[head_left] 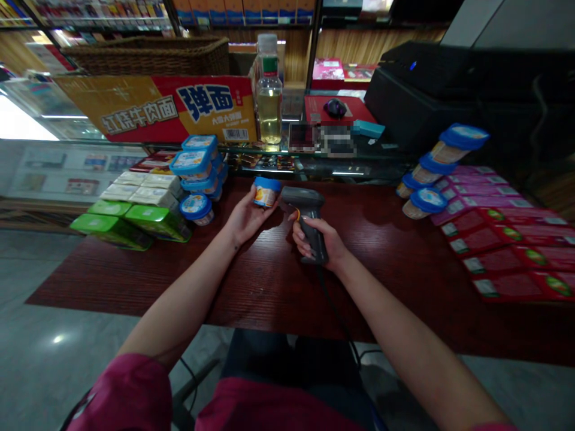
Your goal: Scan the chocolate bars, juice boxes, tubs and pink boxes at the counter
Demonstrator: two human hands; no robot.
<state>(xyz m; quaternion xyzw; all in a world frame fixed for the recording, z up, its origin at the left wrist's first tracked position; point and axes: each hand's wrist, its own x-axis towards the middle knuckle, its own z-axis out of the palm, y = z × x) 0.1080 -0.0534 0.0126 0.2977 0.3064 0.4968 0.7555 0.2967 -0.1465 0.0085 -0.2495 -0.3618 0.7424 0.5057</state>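
My left hand [247,216] is closed around a small round tub [266,193] with a blue lid, its label side turned toward the right. Wrapped round the grip of a dark grey barcode scanner [313,221] is my right hand [324,240]. The scanner's head is beside the tub and points left, and its cable hangs down over the table edge. Close to my left hand, another blue-lidded round tub [196,208] stands in front of stacked blue-lidded rectangular tubs [193,164].
Green packs [112,230] and white packs [153,194] lie at the left. At the right are stacked blue-lidded tubs [438,161], red boxes [516,257] and pink boxes [480,191]. Behind the wooden table [251,293] stand a bottle [270,114], a carton [157,111] and a mouse [335,108].
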